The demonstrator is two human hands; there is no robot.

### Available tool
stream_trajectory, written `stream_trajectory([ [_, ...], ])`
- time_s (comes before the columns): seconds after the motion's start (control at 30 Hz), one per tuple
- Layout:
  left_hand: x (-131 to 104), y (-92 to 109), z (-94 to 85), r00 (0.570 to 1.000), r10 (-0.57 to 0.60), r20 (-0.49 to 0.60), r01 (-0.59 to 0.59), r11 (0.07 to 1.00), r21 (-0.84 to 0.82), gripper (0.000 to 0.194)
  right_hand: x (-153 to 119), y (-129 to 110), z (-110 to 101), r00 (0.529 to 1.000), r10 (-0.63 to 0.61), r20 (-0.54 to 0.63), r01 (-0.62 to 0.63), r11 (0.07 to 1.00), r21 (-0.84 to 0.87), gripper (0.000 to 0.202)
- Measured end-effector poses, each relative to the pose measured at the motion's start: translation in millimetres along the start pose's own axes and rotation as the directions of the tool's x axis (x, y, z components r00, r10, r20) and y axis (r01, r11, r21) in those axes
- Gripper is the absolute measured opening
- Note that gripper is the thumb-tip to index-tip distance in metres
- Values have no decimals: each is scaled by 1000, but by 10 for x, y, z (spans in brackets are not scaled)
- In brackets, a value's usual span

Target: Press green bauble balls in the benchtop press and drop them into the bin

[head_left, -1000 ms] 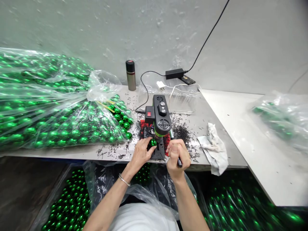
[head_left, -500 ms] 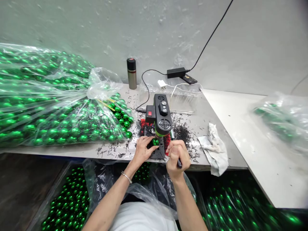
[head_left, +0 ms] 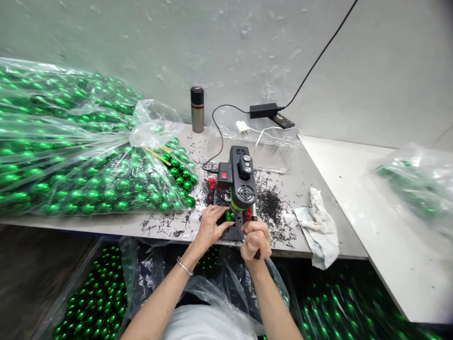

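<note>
A black bench press (head_left: 242, 177) with a red switch stands near the table's front edge. Under its head sits a shiny green ball (head_left: 230, 216), held between the thumb and fingers of my left hand (head_left: 208, 226). My right hand (head_left: 256, 240) is wrapped round the black-gripped lever (head_left: 257, 255) at the right side of the press. Small black pieces (head_left: 271, 204) lie heaped right of the press, and some red material (head_left: 212, 184) shows beside its base.
A big clear bag of green balls (head_left: 88, 174) covers the left of the table, with loose balls beside it. A bottle (head_left: 197, 109), a power adapter (head_left: 264, 110) and a white cloth (head_left: 320, 229) lie around. Open bags of balls (head_left: 94, 297) stand below the front edge.
My right hand and the lever have moved slightly left, closer to the press. My left hand still holds the green ball under the head. The whole view has shifted a little.
</note>
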State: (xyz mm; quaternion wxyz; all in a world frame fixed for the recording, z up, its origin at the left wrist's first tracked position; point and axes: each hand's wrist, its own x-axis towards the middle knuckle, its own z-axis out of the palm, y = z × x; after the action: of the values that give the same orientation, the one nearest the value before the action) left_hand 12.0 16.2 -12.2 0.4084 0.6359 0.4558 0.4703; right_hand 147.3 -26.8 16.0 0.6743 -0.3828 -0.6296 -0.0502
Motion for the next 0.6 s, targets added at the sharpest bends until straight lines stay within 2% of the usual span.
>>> stream_trajectory([
  [0.3,-11,-26,11,1000,19,8,-19,1000,3,34,-82,32,21,999,29,-25,-29,1000,6,36],
  [0.37,-15,-19,8,1000,8,-1,-8,1000,-25,34,-96,46,-7,1000,18,5,-18,999,-28,35],
  [0.5,-15,-20,16,1000,15,-6,-15,999,-37,36,-99,72,-53,991,-70,118,84,990,-115,32],
  [0.6,4,-30,43,999,40,-13,-41,999,-14,35,-5,24,-50,997,-60,44,63,995,-80,34],
])
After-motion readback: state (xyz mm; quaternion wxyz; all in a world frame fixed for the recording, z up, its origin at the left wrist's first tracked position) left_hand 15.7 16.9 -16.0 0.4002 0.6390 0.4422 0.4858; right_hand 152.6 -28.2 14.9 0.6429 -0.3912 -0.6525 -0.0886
